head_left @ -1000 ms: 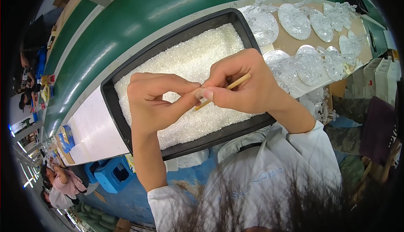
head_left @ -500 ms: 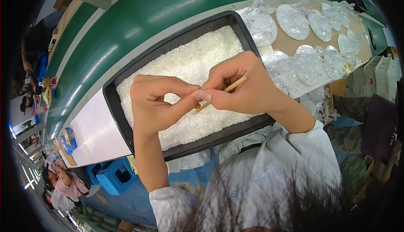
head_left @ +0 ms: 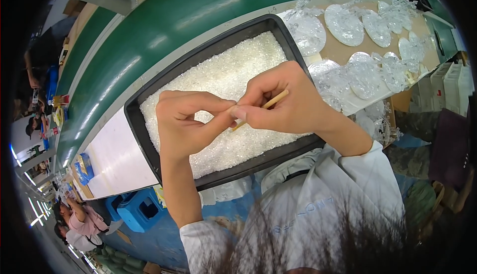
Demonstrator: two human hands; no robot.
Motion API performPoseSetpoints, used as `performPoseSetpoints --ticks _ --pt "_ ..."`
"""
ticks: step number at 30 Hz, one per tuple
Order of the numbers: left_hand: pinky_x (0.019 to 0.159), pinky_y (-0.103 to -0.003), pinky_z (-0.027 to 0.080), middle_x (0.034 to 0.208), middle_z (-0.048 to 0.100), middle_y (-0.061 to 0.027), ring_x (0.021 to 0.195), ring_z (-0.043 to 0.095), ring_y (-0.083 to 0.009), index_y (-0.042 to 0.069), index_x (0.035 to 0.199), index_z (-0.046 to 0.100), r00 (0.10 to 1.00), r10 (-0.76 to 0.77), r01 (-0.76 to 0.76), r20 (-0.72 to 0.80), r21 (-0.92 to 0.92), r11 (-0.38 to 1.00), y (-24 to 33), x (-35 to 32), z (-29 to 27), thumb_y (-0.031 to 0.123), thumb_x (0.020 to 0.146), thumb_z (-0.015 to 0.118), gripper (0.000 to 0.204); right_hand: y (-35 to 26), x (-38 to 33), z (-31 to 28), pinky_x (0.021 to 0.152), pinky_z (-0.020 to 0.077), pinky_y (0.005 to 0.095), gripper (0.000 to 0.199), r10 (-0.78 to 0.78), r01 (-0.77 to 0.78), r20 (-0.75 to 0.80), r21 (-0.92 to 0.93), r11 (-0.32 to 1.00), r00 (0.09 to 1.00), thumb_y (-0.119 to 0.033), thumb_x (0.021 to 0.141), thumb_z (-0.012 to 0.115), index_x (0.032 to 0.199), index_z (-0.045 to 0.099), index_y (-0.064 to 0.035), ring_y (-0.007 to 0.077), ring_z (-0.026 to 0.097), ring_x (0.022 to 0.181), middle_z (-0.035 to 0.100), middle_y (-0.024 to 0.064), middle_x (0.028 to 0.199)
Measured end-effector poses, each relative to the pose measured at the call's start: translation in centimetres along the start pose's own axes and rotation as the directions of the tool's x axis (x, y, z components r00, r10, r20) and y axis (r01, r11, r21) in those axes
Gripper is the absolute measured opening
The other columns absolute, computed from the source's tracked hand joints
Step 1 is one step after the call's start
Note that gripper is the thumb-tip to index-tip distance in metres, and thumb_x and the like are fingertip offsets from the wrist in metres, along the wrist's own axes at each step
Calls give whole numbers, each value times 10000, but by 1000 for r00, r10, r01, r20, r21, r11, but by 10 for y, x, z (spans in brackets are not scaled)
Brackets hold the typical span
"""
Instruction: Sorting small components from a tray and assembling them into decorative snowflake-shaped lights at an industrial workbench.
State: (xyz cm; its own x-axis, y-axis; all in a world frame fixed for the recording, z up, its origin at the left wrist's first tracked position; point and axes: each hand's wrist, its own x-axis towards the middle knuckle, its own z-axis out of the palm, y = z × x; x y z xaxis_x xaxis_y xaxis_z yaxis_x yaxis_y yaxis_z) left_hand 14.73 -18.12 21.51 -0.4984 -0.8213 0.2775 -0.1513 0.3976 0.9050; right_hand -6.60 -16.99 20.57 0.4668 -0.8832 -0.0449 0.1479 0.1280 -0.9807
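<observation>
Two bare hands meet at the fingertips above a black tray [head_left: 248,168] filled with clear granules [head_left: 218,149]. The right hand [head_left: 300,106] is closed around a thin wooden stick [head_left: 276,99], which slants under its thumb, one end poking out near the palm, the other pointing down-left beneath the fingertips. The left hand [head_left: 186,120] pinches thumb and forefinger together, touching the right; anything between them is too small to tell. Clear plastic pieces [head_left: 344,25] lie right of the tray.
</observation>
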Motion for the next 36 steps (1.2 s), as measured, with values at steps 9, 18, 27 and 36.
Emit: performPoseSetpoints --ticks 9,18,27,36 --pt "570 -246 560 723 718 -162 627 714 -191 -77 814 716 1000 -27 27 -5 9 1000 3 -2 2 -81 767 762 66 1 0 1 527 404 204 43 5 -5 2 -27 1000 1000 -18 813 707 821 733 15 22 540 615 672 16 681" --pt "573 -250 560 737 716 -131 635 700 -171 -68 831 713 980 -149 130 -134 -137 982 2 -2 -6 -32 816 749 53 4 1 0 529 397 216 158 -93 89 -89 -46 995 992 -16 860 573 916 717 15 45 534 619 660 40 731" --pt "554 -279 568 733 686 -158 602 668 -184 -86 893 667 961 -221 152 -167 -350 924 -3 -6 -17 -15 882 690 75 9 -1 -10 511 344 229 231 -272 266 -30 -120 956 962 -117 901 406 708 496 -29 65 407 543 582 64 687" --pt "515 -275 553 719 683 -150 586 666 -187 -78 891 668 960 -241 173 -140 -379 909 -3 -6 -10 49 899 708 134 10 1 -5 520 378 213 129 -302 284 -73 -185 941 951 -97 922 592 819 583 -20 35 478 586 600 -1 693"
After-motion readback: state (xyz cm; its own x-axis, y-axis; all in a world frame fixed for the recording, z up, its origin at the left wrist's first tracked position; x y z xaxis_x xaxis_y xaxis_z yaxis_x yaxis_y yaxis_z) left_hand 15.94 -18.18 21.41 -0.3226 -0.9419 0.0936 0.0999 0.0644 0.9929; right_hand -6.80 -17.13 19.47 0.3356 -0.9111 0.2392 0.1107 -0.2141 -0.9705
